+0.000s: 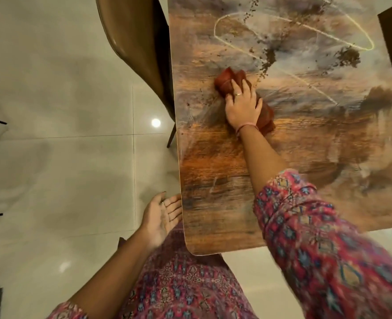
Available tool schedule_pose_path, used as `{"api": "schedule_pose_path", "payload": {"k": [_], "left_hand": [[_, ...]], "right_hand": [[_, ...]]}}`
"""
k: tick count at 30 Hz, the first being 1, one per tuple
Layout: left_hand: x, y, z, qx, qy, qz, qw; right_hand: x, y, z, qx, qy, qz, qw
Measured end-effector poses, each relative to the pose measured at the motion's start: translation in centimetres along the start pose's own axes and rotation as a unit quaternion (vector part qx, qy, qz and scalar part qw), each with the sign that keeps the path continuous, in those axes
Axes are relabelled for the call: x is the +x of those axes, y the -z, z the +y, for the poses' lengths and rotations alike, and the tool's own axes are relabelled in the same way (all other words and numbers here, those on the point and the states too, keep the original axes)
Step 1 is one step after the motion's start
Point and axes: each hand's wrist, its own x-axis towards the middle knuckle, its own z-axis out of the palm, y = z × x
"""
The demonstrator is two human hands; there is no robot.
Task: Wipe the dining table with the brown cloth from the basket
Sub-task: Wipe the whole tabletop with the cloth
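The right hand (242, 107) presses flat, fingers spread, on the bunched brown cloth (227, 82) near the desk's (213, 180) left edge. The left hand (161, 218) waits open, palm up, beside that edge. No writing is readable.

No text, label, brand, number or sign can be read anywhere, neither on the table (213, 171) under the right hand (243, 107), nor on the cloth (227, 80) it presses, nor near the left hand (160, 217).
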Motion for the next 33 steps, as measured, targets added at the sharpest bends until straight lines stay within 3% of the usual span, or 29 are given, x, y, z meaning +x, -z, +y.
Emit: {"api": "schedule_pose_path", "payload": {"k": [6, 9, 14, 19, 26, 33], "left_hand": [[-0.4, -1.1, 0.5, -0.030, -0.021, 0.012, 0.999], [-0.5, -1.4, 0.7, -0.057, -0.015, 0.030, 0.998], [-0.2, -1.5, 0.7, -0.073, -0.007, 0.033, 0.997], [0.3, -1.6, 2.2, -0.093, -0.012, 0.030, 0.995], [2.8, -3.4, 9.1, -0.025, 0.002, -0.038, 0.999], [5.0, -6.9, 17.9, 0.063, 0.019, -0.078, 0.995]], "right_hand": [[-20.8, -3.9, 0.5, -0.028, 0.237, -0.085, 0.967], [-27.6, -4.9, 2.8, -0.031, 0.264, -0.120, 0.956], [-27.9, -4.9, 2.7, -0.041, 0.261, -0.129, 0.956], [-24.4, -5.1, 1.1, -0.059, 0.251, -0.111, 0.960], [-9.3, -4.2, -4.5, -0.082, 0.245, -0.073, 0.963], [9.0, -2.2, -10.9, -0.036, 0.121, -0.032, 0.991]]}}
